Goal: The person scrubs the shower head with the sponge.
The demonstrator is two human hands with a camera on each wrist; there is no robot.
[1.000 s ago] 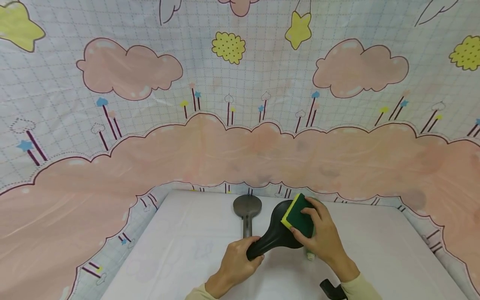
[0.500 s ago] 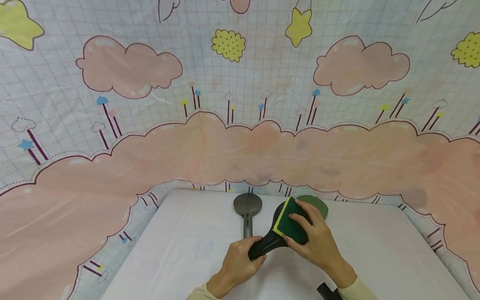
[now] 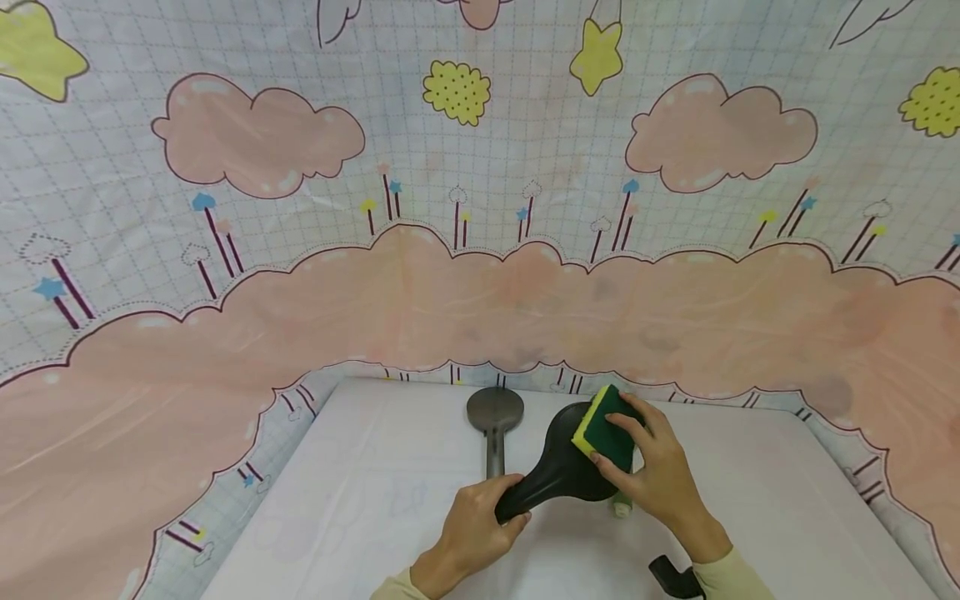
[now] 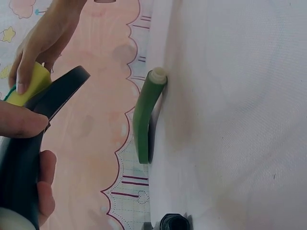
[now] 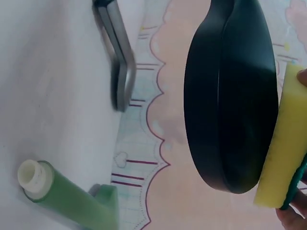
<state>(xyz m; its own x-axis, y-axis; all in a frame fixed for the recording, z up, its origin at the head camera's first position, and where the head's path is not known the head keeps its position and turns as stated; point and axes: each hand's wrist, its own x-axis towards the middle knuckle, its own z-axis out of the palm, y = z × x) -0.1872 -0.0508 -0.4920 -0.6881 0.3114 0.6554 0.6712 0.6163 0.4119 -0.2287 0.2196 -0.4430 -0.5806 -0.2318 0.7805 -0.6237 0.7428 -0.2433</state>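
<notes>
My left hand grips the handle of a black paddle-shaped tool with a broad rounded head, tilted up above the table. A pale end shows on its handle in the left wrist view. My right hand pinches a yellow sponge with a dark green scouring side, fingers on the green. In the right wrist view the sponge's yellow side lies against the tool's face. Behind it, a green tool of similar form with a pale handle end is mostly hidden in the head view.
On the white table, a grey round-headed tool lies left of the black one, its lower handle hidden behind my left hand. A black bent piece lies by my right sleeve. A cloud-printed cloth hangs behind the table.
The sponge has slid left and down across the black tool's head, then back right and up to its far edge. My left hand keeps its grip, almost still.
</notes>
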